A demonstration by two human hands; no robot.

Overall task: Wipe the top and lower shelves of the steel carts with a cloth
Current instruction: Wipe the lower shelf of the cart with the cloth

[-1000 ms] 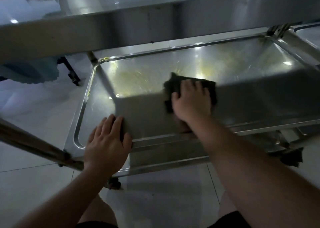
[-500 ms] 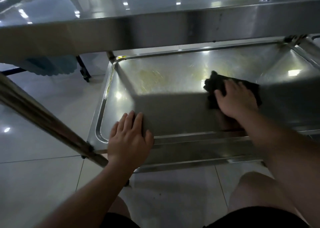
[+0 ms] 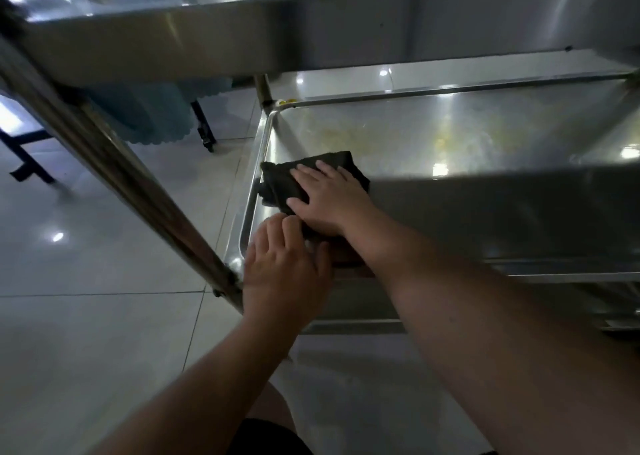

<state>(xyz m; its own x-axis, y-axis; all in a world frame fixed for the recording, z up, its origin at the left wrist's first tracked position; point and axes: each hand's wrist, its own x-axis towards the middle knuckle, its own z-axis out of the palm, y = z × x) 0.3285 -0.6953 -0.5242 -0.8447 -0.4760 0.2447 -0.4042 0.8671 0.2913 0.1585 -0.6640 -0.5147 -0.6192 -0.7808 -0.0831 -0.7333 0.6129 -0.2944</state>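
The top shelf (image 3: 311, 32) of the steel cart fills the upper part of the head view and hides the far edge of what lies beneath it; its own far side is cut off at the top of the picture. The lower shelf (image 3: 467, 136) runs out of view on the right, and its near half lies in deep shadow, so the surface there is hard to read. Yellowish smears show on the lit far half. Under the cart's near rim the frame and wheels are dark and blurred.

The dark cloth (image 3: 287, 181) lies flat on the lower shelf at its left end, touching the raised left rim. The right hand (image 3: 329, 198) presses on top of it, palm down, fingers spread and pointing left and away; the forearm reaches in from the lower right. The hand is flattened on the cloth, not curled round it, and covers the cloth's right part.

The left hand (image 3: 284, 267) rests palm down on the near left corner of the lower shelf, fingers apart, its fingertips just beside the right hand's thumb and at the cloth's near edge; whether they touch the cloth cannot be told. It holds nothing.

A slanted steel leg (image 3: 114, 164) crosses the left side. Beyond it are pale floor tiles (image 3: 86, 333) and something blue (image 3: 152, 115), partly hidden.
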